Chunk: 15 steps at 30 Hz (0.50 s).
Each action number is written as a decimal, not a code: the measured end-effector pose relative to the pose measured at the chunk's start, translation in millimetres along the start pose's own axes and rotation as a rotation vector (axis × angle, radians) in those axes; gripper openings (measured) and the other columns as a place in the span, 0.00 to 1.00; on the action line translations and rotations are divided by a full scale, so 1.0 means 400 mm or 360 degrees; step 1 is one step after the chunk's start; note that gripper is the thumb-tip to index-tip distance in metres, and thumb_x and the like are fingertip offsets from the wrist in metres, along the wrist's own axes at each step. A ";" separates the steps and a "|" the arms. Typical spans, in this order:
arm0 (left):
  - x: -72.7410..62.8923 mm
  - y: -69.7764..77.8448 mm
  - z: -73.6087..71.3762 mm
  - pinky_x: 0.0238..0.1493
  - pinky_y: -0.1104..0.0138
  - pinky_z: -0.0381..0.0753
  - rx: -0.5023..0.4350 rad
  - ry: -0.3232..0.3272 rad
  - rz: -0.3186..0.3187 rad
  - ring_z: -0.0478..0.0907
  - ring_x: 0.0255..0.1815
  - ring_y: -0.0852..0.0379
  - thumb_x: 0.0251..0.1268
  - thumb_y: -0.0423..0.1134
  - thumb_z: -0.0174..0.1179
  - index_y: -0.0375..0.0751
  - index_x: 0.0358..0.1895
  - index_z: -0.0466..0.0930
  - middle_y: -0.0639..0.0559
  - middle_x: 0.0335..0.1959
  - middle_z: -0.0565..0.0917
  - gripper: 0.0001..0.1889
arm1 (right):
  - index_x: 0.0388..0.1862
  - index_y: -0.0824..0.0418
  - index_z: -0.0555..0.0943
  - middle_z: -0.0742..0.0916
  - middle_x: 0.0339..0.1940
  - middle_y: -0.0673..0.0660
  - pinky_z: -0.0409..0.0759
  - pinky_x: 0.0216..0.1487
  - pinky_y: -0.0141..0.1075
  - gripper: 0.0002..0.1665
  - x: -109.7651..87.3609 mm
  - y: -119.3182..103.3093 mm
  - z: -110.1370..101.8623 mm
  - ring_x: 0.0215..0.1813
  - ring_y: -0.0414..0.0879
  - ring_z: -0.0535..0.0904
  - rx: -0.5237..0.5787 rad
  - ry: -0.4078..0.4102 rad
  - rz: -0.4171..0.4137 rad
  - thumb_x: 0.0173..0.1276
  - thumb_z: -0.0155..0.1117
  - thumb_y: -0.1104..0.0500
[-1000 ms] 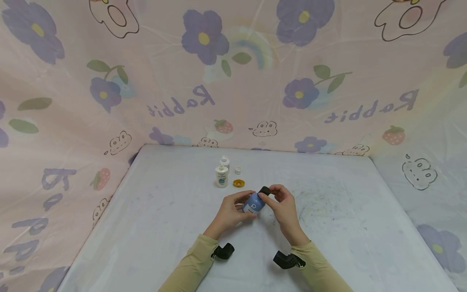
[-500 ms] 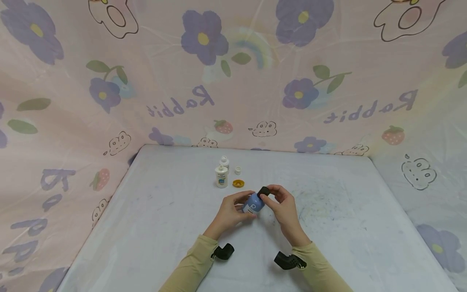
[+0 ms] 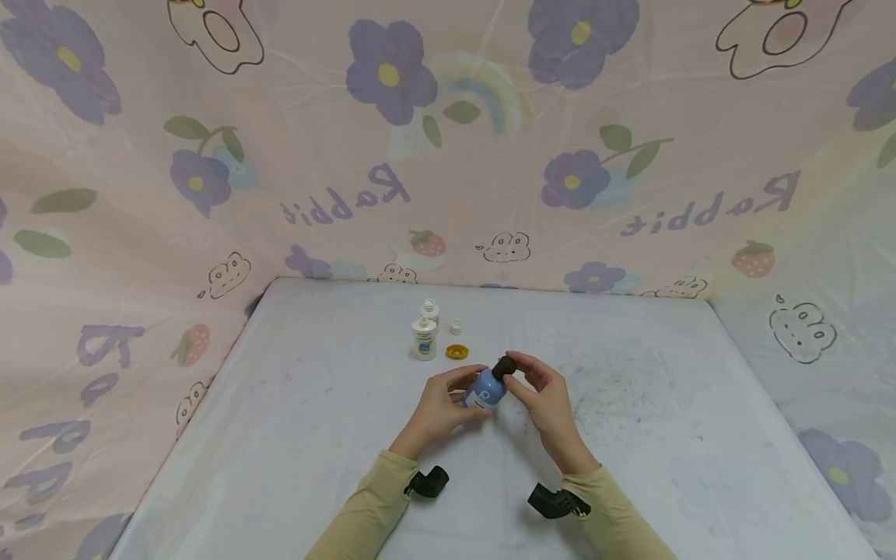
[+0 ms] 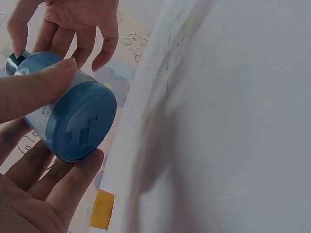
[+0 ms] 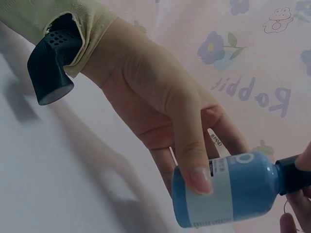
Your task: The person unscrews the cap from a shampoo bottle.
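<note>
My left hand [image 3: 439, 406] holds a small blue bottle [image 3: 484, 390] with a pale label, raised over the table and tilted with its top to the upper right. The thumb lies across the label and the fingers go round the other side; the bottle's base [image 4: 85, 124] faces the left wrist camera. At the bottle's top, my right hand [image 3: 549, 403] pinches the black cap [image 3: 504, 367] between thumb and fingers. The cap sits on the neck. In the right wrist view only the fingertips [image 5: 305, 160] of the right hand show, beside the cap.
Beyond the hands stand two white bottles [image 3: 424, 339] without caps, one partly behind the other. To their right lie a yellow cap [image 3: 457, 352] and a small white cap [image 3: 456, 327]. A white cloth covers the table [image 3: 315, 435]; patterned curtains [image 3: 490, 140] enclose it.
My right fingers have shifted on the black cap, with the index finger now reaching further over it and the thumb a little lower. The left hand and bottle stay nearly in place.
</note>
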<state>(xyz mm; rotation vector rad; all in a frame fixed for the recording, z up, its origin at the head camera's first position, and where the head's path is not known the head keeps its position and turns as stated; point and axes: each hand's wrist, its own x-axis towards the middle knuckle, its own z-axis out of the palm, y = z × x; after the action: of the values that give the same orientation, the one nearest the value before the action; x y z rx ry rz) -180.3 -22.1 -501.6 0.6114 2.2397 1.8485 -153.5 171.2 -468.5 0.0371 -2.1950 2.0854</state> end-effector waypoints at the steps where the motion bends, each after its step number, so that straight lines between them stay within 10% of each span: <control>1: 0.000 0.001 -0.001 0.54 0.65 0.77 0.0000 -0.0001 0.0002 0.76 0.55 0.56 0.45 0.31 0.76 0.53 0.62 0.76 0.53 0.54 0.80 0.36 | 0.59 0.65 0.77 0.80 0.57 0.62 0.57 0.69 0.49 0.24 0.000 0.001 -0.001 0.63 0.47 0.69 0.0007 -0.0008 -0.0003 0.63 0.67 0.66; 15: -0.003 0.007 0.001 0.54 0.65 0.77 -0.0013 0.0000 -0.0028 0.76 0.56 0.56 0.45 0.32 0.76 0.55 0.62 0.76 0.54 0.55 0.80 0.36 | 0.57 0.71 0.72 0.78 0.54 0.67 0.57 0.69 0.55 0.26 -0.019 -0.064 0.025 0.61 0.56 0.71 -0.0038 0.0039 0.0022 0.61 0.69 0.67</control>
<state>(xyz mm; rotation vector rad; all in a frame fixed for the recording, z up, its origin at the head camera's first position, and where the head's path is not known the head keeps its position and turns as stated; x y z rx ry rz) -178.6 -22.0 -499.2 0.5887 2.2294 1.8484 -144.0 159.5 -444.1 -0.0055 -2.2121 2.0553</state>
